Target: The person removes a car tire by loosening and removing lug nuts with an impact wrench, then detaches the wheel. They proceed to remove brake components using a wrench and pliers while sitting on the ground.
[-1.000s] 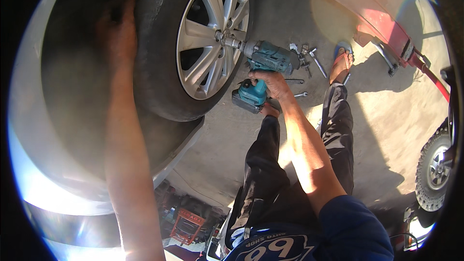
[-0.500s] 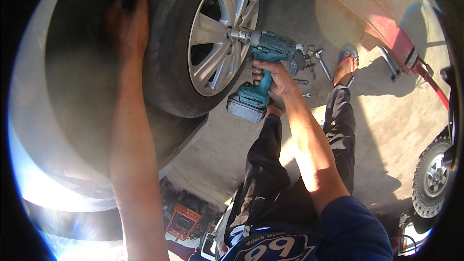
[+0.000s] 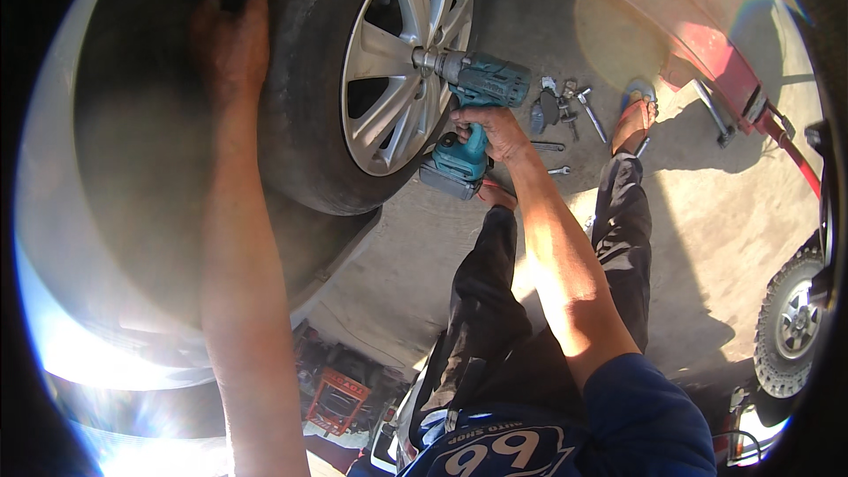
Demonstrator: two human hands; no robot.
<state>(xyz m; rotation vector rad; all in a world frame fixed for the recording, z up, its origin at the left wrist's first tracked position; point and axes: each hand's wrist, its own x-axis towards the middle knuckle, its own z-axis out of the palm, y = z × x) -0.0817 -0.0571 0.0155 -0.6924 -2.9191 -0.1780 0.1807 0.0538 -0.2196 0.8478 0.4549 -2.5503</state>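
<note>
A teal cordless impact wrench (image 3: 484, 79) is in my right hand (image 3: 496, 131), whose fingers wrap its handle. Its socket (image 3: 424, 58) meets the silver alloy wheel (image 3: 380, 53) near the hub; the nut under it is hidden. The wrench's grey battery (image 3: 449, 180) hangs below the wheel's lower right side. My left hand (image 3: 231, 44) is at the tread side of the black tyre (image 3: 305, 124), in shadow. Its thumb and fingers are apart, with no tool visible in them; how firmly it touches the tyre I cannot tell.
Wrenches, a ratchet (image 3: 590, 115) and other small parts lie on the concrete floor, near my sandalled foot (image 3: 632, 119). A red floor jack (image 3: 715, 57) reaches in from the upper right. Pale car bodywork (image 3: 62, 212) curves along the left. Another wheel (image 3: 793, 327) is at right.
The impact wrench has turned a little about its socket, its body and battery rising slightly with my right hand. My left hand stays nearly where it was.
</note>
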